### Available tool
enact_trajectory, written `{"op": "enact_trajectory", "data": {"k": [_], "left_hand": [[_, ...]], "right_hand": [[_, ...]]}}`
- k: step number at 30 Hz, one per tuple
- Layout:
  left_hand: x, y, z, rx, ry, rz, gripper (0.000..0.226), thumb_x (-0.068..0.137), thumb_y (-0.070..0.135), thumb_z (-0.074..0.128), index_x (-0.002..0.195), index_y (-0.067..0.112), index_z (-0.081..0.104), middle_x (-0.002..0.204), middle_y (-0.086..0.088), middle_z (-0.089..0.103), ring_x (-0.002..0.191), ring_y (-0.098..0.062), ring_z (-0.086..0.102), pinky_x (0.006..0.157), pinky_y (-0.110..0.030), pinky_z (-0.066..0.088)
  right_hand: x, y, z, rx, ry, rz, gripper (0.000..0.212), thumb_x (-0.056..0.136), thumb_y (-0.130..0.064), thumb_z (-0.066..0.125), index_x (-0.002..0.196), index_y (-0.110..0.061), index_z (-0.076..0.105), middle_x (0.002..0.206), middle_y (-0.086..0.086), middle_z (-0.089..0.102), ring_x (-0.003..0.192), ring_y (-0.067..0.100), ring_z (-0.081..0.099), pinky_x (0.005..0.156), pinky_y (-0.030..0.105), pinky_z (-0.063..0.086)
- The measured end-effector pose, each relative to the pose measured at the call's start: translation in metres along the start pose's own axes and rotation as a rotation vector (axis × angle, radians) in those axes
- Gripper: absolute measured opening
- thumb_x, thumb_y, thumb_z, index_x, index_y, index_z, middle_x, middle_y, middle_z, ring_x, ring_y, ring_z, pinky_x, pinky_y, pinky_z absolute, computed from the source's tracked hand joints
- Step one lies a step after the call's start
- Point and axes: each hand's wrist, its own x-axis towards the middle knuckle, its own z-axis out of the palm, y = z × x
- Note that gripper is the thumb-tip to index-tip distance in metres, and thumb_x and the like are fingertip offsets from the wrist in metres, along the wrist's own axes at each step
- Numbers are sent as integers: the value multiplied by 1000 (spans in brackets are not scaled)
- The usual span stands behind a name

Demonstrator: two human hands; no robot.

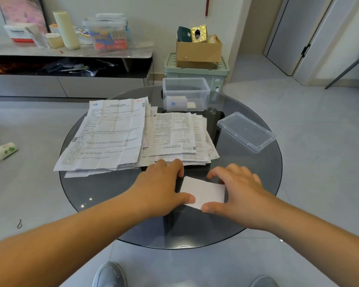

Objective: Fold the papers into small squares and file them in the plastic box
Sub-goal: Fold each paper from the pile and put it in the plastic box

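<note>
Behind the round glass table (95, 191) stands a green bin (220, 75) with a cardboard box (198, 51) on top. Left of the table a crumpled packet (4, 150) lies on the floor, a cluttered sideboard (71, 51) farther back.

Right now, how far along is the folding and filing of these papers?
Done: a few folded squares already lie in the plastic box, its lid off beside it. In hand: the left hand and right hand hold one folded paper on the glass table. Left: the big stack of unfolded papers, so most work remains.
</note>
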Motion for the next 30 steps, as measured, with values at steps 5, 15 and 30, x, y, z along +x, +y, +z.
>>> {"op": "enact_trajectory", "data": {"k": [5, 15, 30], "left_hand": [[-4, 1, 0, 57, -14, 43, 64, 85, 62, 67, 138, 42, 37, 125, 2, 45, 115, -18, 46, 101, -35, 45], [0, 2, -6, -25, -50, 103, 58, 67, 56, 85, 112, 36, 53, 113, 12, 40, 105, -10, 41, 80, -23, 39], [-3, 15, -14, -63, -146, 36, 42, 74, 49, 83, 100, 30, 56, 93, 14, 57, 82, -6, 55, 65, -21, 40]], "right_hand": [[0, 13, -16, 5, -71, 15, 74, 75, -62, 75, 136, -48, 35, 123, -12, 41, 124, 16, 35, 105, 38, 35], [-1, 13, -17, 96, -66, -147, 54, 79, -44, 81, 119, -53, 45, 121, -21, 35, 123, 6, 32, 105, 35, 42], [-6, 2, -10, -103, -58, -325, 48, 95, -45, 61, 141, -42, 48, 119, -15, 29, 117, 8, 30, 100, 24, 36]]}}
